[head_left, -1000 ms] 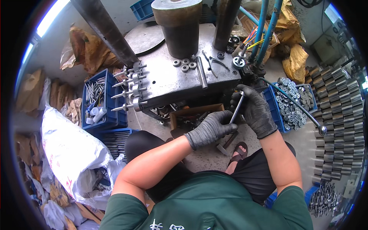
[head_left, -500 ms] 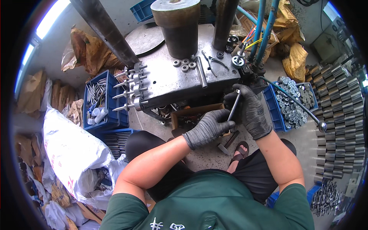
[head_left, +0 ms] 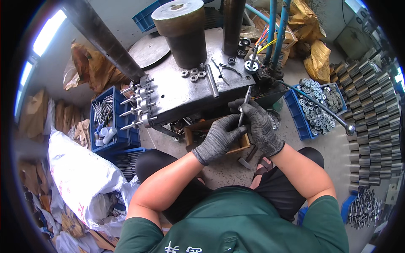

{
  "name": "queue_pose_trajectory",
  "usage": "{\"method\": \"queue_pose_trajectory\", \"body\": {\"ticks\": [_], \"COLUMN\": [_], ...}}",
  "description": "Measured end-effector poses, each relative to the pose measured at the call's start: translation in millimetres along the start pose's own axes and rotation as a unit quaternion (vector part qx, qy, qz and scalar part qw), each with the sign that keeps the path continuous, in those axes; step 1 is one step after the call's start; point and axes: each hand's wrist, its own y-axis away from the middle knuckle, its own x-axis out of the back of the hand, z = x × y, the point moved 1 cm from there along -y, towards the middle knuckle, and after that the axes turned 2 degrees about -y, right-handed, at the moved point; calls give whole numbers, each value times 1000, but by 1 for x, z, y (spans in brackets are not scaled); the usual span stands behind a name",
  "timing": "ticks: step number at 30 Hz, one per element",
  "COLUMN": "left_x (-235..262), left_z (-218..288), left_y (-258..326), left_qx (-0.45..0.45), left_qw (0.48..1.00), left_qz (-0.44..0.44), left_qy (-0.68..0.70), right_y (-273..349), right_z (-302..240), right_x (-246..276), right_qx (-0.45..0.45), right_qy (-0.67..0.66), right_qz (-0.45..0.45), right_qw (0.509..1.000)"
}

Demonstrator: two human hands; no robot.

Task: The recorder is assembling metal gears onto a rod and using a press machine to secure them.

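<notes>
Both my hands, in grey knitted gloves, hold one slim steel shaft [head_left: 247, 95] in front of the press table. My left hand [head_left: 220, 137] grips its lower end between thumb and fingers. Higher up, the fingers of my right hand [head_left: 260, 128] close around its middle, and its stepped tip sticks out above them. Beyond, on the metal table [head_left: 177, 90], lie a steel rod [head_left: 211, 81], a pair of pliers [head_left: 222, 71] and several bearings [head_left: 194, 75]. Along the table's left edge sit shafts with round fittings [head_left: 141, 101].
A long lever with a ball end [head_left: 349, 129] reaches out at right, above a blue crate [head_left: 297, 114] of round metal discs. Stacked steel cylinders [head_left: 371, 126] line the right side. At left stand a blue crate of shafts [head_left: 110, 137] and a white sack [head_left: 80, 177]. A hammer [head_left: 245, 162] lies on the floor.
The shaft now points more upright, and its stepped tip shows above my right hand. Both hands have shifted slightly left. The whole view has also moved a little.
</notes>
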Motion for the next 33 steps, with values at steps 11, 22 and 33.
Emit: {"method": "queue_pose_trajectory", "body": {"ticks": [11,22,33], "left_x": [3,-7,7], "left_z": [-4,14,-2], "left_y": [-6,3,6], "left_qx": [-11,13,-98], "left_qw": [998,995,852], "left_qz": [36,-29,-109], "left_qy": [-45,-99,-502], "right_y": [1,11,89], "right_z": [-12,-38,-123], "right_x": [0,10,159], "right_qx": [14,16,123], "right_qy": [24,-55,604], "right_qz": [-43,3,42], "right_qw": [999,998,786]}}
